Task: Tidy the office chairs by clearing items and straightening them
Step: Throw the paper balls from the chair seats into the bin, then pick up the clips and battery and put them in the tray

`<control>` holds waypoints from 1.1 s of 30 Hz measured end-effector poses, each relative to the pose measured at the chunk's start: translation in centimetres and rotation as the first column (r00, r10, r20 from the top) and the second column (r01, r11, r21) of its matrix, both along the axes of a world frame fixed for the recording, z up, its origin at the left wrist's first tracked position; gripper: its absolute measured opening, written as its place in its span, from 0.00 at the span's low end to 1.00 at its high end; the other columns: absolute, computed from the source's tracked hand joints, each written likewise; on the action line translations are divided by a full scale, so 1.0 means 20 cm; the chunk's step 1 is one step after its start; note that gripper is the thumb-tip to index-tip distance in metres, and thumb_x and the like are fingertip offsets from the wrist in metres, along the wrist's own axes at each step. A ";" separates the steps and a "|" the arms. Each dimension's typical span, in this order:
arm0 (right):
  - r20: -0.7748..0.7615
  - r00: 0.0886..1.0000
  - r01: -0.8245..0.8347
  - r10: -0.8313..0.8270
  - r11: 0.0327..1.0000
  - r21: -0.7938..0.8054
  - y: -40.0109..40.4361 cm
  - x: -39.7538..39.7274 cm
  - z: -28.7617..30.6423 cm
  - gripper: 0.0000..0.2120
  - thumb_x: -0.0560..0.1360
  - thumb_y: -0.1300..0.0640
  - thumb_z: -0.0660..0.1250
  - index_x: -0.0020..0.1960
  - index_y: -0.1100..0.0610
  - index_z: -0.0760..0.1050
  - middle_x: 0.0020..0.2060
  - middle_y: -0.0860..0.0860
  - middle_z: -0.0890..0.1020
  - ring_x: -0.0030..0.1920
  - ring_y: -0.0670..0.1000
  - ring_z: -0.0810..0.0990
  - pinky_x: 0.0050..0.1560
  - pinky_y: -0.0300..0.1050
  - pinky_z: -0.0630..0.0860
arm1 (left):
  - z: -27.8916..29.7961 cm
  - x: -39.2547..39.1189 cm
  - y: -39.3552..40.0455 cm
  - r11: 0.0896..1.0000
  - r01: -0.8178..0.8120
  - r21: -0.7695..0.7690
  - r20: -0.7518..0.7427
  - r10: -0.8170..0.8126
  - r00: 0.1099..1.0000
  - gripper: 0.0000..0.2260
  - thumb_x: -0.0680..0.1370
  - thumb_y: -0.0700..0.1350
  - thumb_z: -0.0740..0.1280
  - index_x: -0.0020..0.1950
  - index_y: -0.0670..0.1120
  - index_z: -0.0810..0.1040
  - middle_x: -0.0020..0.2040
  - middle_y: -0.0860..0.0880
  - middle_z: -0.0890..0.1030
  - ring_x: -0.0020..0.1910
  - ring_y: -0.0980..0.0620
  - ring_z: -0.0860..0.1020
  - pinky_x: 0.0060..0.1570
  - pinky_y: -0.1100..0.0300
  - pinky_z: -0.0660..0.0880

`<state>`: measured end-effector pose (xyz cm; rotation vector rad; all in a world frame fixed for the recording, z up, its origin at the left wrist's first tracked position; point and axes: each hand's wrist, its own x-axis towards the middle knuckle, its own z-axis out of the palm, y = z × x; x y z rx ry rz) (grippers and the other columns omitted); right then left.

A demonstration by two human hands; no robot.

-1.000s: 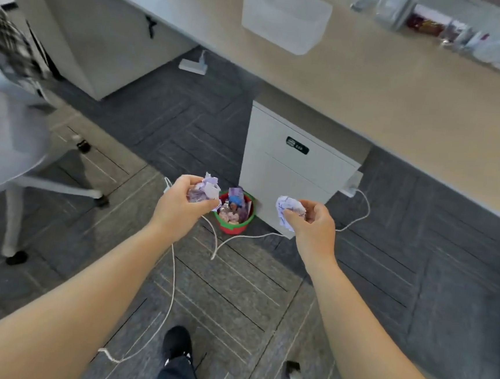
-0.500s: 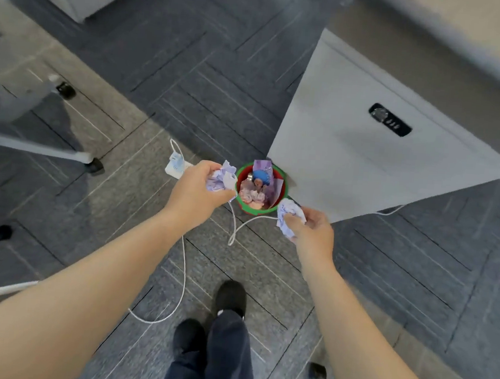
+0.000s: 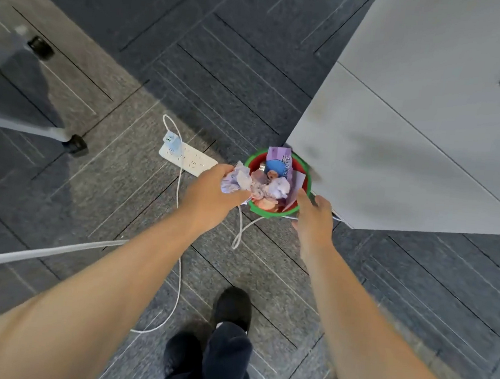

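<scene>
Head view, looking straight down at the carpet floor [image 3: 116, 183]. Small red bin with a green rim [image 3: 272, 214] sits on the floor just above frame centre, touching the lower left corner of a white drawer cabinet [image 3: 413, 137]. Bin is packed: crumpled paper, a purple wrapper [image 3: 279, 158] standing up at its 12 o'clock side, a blue patch below it.

Left hand [image 3: 209, 193] at the bin's 9 o'clock, fingers curled tight around a crumpled paper ball [image 3: 235, 181], white with purple print; the ball sits at the bin's rim, partly over it. Right hand [image 3: 313, 214] at the bin's 4 o'clock, fingers loosely spread and holding nothing, thumb reaching to the rim.

White power strip [image 3: 188, 159] on the floor at 10 o'clock from the bin, near it, a plug in its far end. White cable [image 3: 175, 273] loops from there down past the left forearm toward 6 o'clock; a second loop lies just below the bin.

Office chair base [image 3: 33, 129]: grey legs at frame left, 9 o'clock, black caster [image 3: 75, 144] at one tip, another caster [image 3: 40, 47] up at 10 o'clock. Seat not in frame.

Dark shoes [image 3: 233, 309] and dark trouser leg at 6 o'clock.
</scene>
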<state>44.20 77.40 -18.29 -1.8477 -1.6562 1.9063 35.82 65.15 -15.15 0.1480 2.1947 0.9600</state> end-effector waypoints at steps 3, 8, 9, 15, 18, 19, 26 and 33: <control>0.058 0.998 0.018 -0.018 1.000 -0.004 0.02 0.06 -0.01 0.22 0.76 0.53 0.61 0.67 0.61 0.64 0.43 0.48 0.72 0.52 0.51 0.72 0.65 0.54 0.71 | -0.03 0.01 0.05 1.000 -0.001 0.000 0.008 0.001 1.000 0.19 0.73 0.46 0.68 0.61 0.44 0.71 0.57 0.46 0.78 0.50 0.50 0.73 0.47 0.62 0.66; 0.117 0.993 0.025 -0.028 0.999 0.031 0.08 0.20 0.00 0.20 0.77 0.54 0.60 0.65 0.61 0.67 0.48 0.50 0.72 0.52 0.51 0.72 0.66 0.56 0.71 | -0.02 0.02 0.19 1.000 0.000 -0.012 0.045 0.001 0.999 0.21 0.75 0.49 0.65 0.65 0.43 0.66 0.63 0.44 0.75 0.58 0.45 0.73 0.46 0.64 0.63; 0.123 0.992 0.030 -0.034 0.999 0.040 0.09 0.22 0.00 0.19 0.77 0.54 0.60 0.65 0.62 0.67 0.45 0.49 0.72 0.51 0.50 0.72 0.65 0.56 0.71 | -0.01 0.03 0.22 1.000 0.016 -0.015 0.048 -0.015 0.999 0.22 0.75 0.50 0.64 0.67 0.44 0.65 0.66 0.44 0.73 0.62 0.44 0.72 0.47 0.63 0.63; 0.102 0.994 0.038 -0.042 0.998 0.044 0.10 0.27 0.06 0.14 0.77 0.56 0.59 0.60 0.62 0.70 0.39 0.47 0.72 0.48 0.51 0.73 0.63 0.54 0.73 | 0.05 0.06 0.18 0.997 0.067 -0.048 0.042 -0.065 0.997 0.19 0.77 0.44 0.62 0.66 0.42 0.67 0.66 0.44 0.72 0.62 0.47 0.72 0.61 0.54 0.68; 0.044 0.998 0.050 -0.052 0.998 0.036 0.07 0.26 0.18 0.05 0.76 0.59 0.60 0.51 0.57 0.72 0.37 0.46 0.73 0.47 0.51 0.73 0.58 0.52 0.74 | 0.14 0.11 0.12 0.999 0.042 -0.011 0.059 -0.041 0.997 0.14 0.77 0.43 0.61 0.62 0.42 0.71 0.62 0.45 0.75 0.53 0.52 0.72 0.56 0.58 0.68; 0.013 0.998 0.058 -0.058 0.997 0.044 0.06 0.26 0.23 0.05 0.76 0.60 0.60 0.49 0.57 0.73 0.36 0.46 0.73 0.46 0.51 0.74 0.54 0.50 0.74 | 0.19 0.13 0.12 0.999 0.042 0.006 0.052 -0.042 0.998 0.13 0.77 0.42 0.61 0.61 0.42 0.72 0.61 0.45 0.76 0.52 0.53 0.72 0.55 0.59 0.67; -0.176 0.980 0.123 -0.095 0.980 0.155 0.04 0.36 0.80 0.04 0.75 0.60 0.60 0.48 0.57 0.73 0.39 0.48 0.76 0.48 0.52 0.75 0.58 0.52 0.73 | 0.73 0.27 0.13 0.979 0.118 0.163 -0.081 -0.106 0.991 0.10 0.77 0.40 0.60 0.57 0.43 0.75 0.50 0.48 0.76 0.50 0.51 0.73 0.52 0.59 0.69; -0.300 0.932 0.290 -0.202 0.913 0.288 0.00 0.82 1.44 0.11 0.76 0.59 0.60 0.36 0.50 0.71 0.36 0.47 0.75 0.44 0.50 0.74 0.55 0.53 0.74 | 1.34 0.60 0.17 0.912 0.297 0.284 -0.210 -0.243 0.947 0.09 0.77 0.41 0.61 0.56 0.43 0.76 0.48 0.50 0.76 0.49 0.52 0.74 0.50 0.61 0.67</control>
